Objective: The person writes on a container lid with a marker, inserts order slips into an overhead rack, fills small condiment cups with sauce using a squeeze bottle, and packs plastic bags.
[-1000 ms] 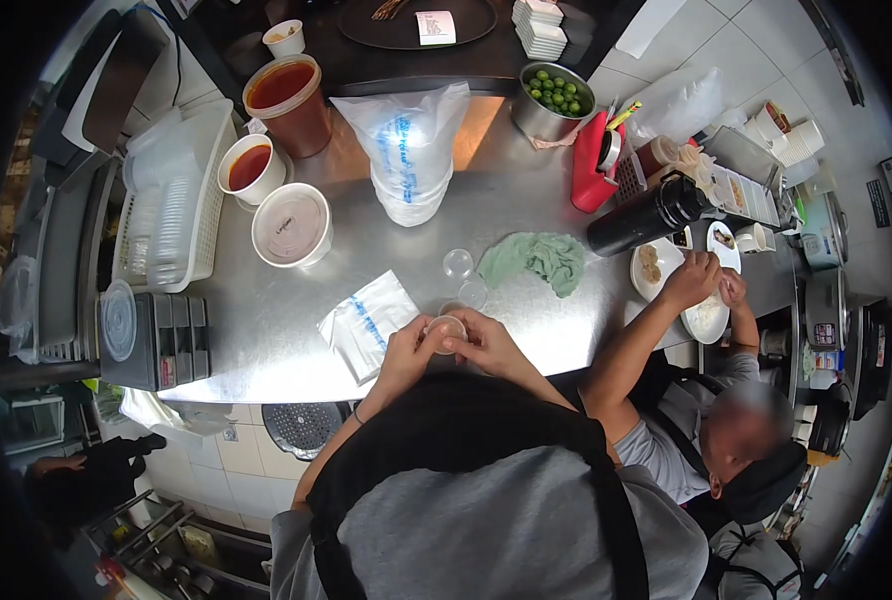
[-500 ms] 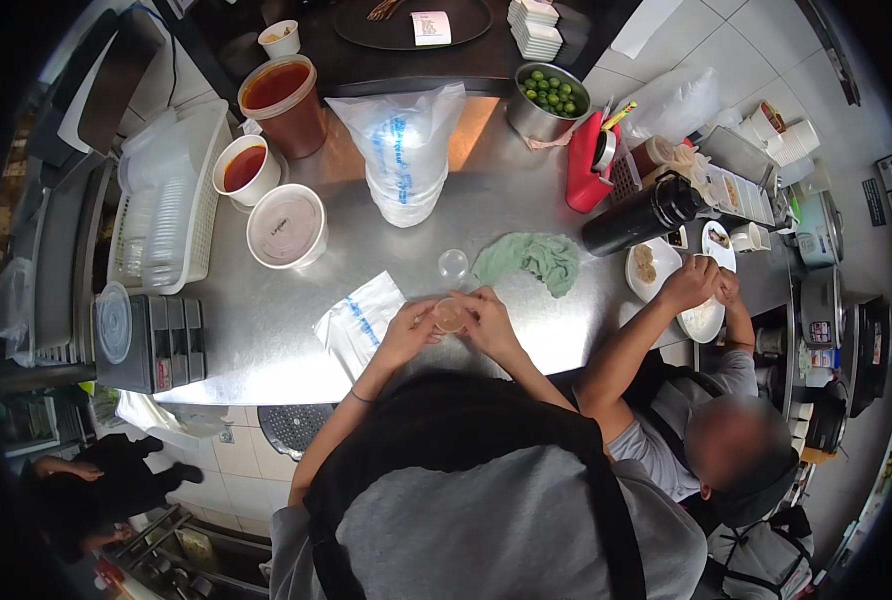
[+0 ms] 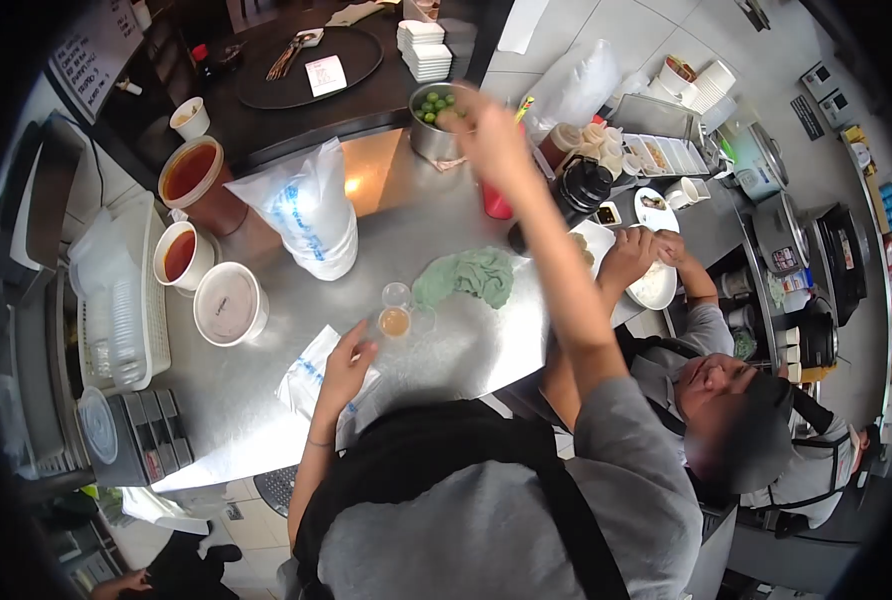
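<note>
My right hand [image 3: 491,140], blurred by motion, reaches to the far side of the counter, its fingers at a metal pot [image 3: 436,142] of small green limes [image 3: 432,104]. Whether it grasps a lime I cannot make out. My left hand [image 3: 345,368] is above the near part of the counter, empty, with fingers apart. Just right of it stands a small clear cup of brown sauce [image 3: 394,321]. Clear lids [image 3: 396,294] lie beside the cup, and a crumpled green cloth [image 3: 466,278] is to their right. A white printed plastic bag [image 3: 311,372] lies flat by my left hand.
Tubs of red sauce [image 3: 178,256], a lidded tub [image 3: 230,303] and a bagged stack [image 3: 311,215] stand at left, near a white basket [image 3: 151,345]. A black flask [image 3: 578,190] stands at right, where a co-worker's hands [image 3: 641,252] hover over a white bowl [image 3: 653,288].
My right hand has left the small cup and swung up to the lime pot. My left hand has let go of the cup, which now stands on the counter. The view has turned.
</note>
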`<state>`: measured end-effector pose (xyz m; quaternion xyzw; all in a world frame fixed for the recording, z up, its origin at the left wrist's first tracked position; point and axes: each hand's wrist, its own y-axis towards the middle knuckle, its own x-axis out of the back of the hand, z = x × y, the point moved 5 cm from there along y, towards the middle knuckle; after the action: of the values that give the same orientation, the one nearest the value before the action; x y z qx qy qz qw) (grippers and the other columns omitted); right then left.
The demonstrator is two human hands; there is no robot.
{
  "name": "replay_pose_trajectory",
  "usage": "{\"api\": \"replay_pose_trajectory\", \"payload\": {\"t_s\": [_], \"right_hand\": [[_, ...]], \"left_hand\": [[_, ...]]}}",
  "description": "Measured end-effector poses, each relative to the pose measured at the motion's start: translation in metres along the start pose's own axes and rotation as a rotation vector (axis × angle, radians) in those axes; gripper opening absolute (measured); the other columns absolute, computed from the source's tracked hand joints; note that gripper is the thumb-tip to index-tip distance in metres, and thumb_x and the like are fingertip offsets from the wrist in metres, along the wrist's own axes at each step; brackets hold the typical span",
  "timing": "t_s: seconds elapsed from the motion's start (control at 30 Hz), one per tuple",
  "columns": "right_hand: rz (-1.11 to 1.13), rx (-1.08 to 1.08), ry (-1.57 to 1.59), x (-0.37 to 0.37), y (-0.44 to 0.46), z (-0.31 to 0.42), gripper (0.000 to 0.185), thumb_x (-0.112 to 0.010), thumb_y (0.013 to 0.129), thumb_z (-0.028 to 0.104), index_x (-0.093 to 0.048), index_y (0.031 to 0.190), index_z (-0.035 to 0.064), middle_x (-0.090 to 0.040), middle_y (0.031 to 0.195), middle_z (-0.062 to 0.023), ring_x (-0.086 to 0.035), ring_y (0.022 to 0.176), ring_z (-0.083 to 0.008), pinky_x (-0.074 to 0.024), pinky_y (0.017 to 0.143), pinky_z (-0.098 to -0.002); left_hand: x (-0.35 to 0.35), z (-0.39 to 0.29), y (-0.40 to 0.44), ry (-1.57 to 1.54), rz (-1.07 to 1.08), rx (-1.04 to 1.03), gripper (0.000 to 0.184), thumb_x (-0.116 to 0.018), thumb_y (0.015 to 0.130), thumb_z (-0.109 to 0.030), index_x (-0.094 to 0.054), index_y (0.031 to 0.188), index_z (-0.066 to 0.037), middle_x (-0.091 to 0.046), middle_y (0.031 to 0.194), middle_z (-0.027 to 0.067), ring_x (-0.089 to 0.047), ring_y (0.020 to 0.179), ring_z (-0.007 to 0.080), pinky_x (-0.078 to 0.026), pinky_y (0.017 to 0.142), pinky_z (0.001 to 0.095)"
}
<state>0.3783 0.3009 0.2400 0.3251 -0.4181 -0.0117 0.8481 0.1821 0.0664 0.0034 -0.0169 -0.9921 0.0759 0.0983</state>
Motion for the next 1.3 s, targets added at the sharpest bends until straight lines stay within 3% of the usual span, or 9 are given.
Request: {"api": "replay_pose_trajectory", "payload": {"t_s": [0.33, 0.47, 0.53, 0.67, 0.87, 1.13, 1.17, 1.2, 1.3], "right_hand": [[0.031, 0.095, -0.317, 0.036, 0.194, -0.159, 0.038, -0.063, 0.081, 0.024, -0.061, 0.113, 0.0037, -0.067, 0.097, -0.0162, -0.065, 0.091, -0.0311, -0.0496, 0.084, -0.0359], [0.132, 0.071, -0.072, 0.018, 0.181, -0.089, 0.035, -0.065, 0.082, 0.019, -0.061, 0.113, 0.0014, -0.069, 0.094, -0.0108, -0.066, 0.09, -0.0207, -0.0501, 0.081, -0.0298], [0.344, 0.206, 0.306, -0.005, 0.162, -0.034, 0.035, -0.066, 0.083, 0.02, -0.061, 0.113, 0.0021, -0.068, 0.095, -0.0077, -0.065, 0.087, -0.0172, -0.0496, 0.08, -0.0293], [0.66, 0.446, 0.371, -0.039, 0.074, 0.094, 0.038, -0.066, 0.083, 0.024, -0.061, 0.114, 0.0023, -0.065, 0.105, -0.0073, -0.06, 0.097, -0.017, -0.0469, 0.084, -0.0321], [0.307, 0.817, 0.081, -0.081, 0.023, 0.139, 0.022, -0.067, 0.075, 0.018, -0.066, 0.093, 0.0049, -0.064, 0.099, -0.0085, -0.059, 0.093, -0.0272, -0.0464, 0.08, -0.0378], [-0.193, 0.55, 0.594, -0.003, 0.074, 0.164, 0.009, -0.06, 0.08, 0.005, -0.064, 0.087, 0.0018, -0.064, 0.088, -0.0086, -0.062, 0.082, -0.0246, -0.0488, 0.076, -0.034], [-0.13, 0.57, 0.613, 0.014, 0.083, 0.158, 0.049, -0.071, 0.075, 0.023, -0.049, 0.116, 0.0061, -0.065, 0.095, -0.0188, -0.064, 0.086, -0.0305, -0.0492, 0.073, -0.0378], [-0.223, 0.32, 0.843, 0.054, 0.062, 0.19, 0.04, -0.065, 0.082, 0.024, -0.05, 0.115, 0.0063, -0.065, 0.101, -0.0154, -0.063, 0.094, -0.027, -0.0481, 0.079, -0.04], [-0.088, 0.773, 0.56, 0.068, 0.02, 0.22, 0.013, -0.061, 0.078, 0.009, -0.064, 0.09, 0.0038, -0.063, 0.095, -0.0072, -0.059, 0.084, -0.0209, -0.0453, 0.083, -0.0348]], "left_hand": [[0.047, -0.018, -0.045, -0.084, -0.187, 0.029, 0.035, -0.059, 0.088, -0.011, -0.055, 0.123, -0.005, -0.055, 0.121, 0.0099, -0.059, 0.097, 0.0149, -0.049, 0.074, 0.0237], [0.051, -0.024, -0.046, -0.087, -0.234, 0.042, 0.033, -0.06, 0.088, -0.01, -0.056, 0.12, -0.006, -0.057, 0.116, 0.0083, -0.06, 0.095, 0.0152, -0.049, 0.075, 0.0248], [0.05, -0.027, -0.043, -0.079, -0.246, 0.036, 0.032, -0.059, 0.088, -0.01, -0.057, 0.119, -0.005, -0.058, 0.115, 0.0078, -0.06, 0.095, 0.0153, -0.049, 0.076, 0.0251], [0.041, -0.035, -0.035, -0.109, -0.204, 0.015, 0.031, -0.059, 0.088, -0.009, -0.057, 0.118, -0.005, -0.059, 0.111, 0.0081, -0.061, 0.095, 0.0155, -0.049, 0.076, 0.0254], [0.037, -0.05, -0.036, -0.104, -0.165, -0.029, 0.031, -0.059, 0.088, -0.009, -0.057, 0.119, -0.006, -0.059, 0.112, 0.0076, -0.06, 0.096, 0.0156, -0.048, 0.077, 0.0256], [0.058, -0.073, -0.043, -0.077, -0.211, -0.054, 0.028, -0.059, 0.089, -0.013, -0.059, 0.116, -0.005, -0.062, 0.108, 0.0068, -0.061, 0.095, 0.015, -0.047, 0.078, 0.0252], [0.06, -0.079, -0.042, -0.107, -0.213, -0.076, 0.028, -0.058, 0.089, -0.012, -0.059, 0.116, -0.004, -0.062, 0.108, 0.0071, -0.061, 0.096, 0.0154, -0.047, 0.079, 0.0255], [0.063, -0.085, -0.041, -0.138, -0.216, -0.097, 0.028, -0.058, 0.09, -0.012, -0.059, 0.116, -0.003, -0.062, 0.109, 0.0074, -0.061, 0.097, 0.0157, -0.047, 0.079, 0.0257], [0.071, -0.112, -0.035, -0.436, -0.128, -0.21, 0.046, -0.049, 0.094, -0.034, -0.049, 0.126, -0.002, -0.059, 0.115, 0.0122, -0.06, 0.101, 0.021, -0.048, 0.082, 0.0297]]}}
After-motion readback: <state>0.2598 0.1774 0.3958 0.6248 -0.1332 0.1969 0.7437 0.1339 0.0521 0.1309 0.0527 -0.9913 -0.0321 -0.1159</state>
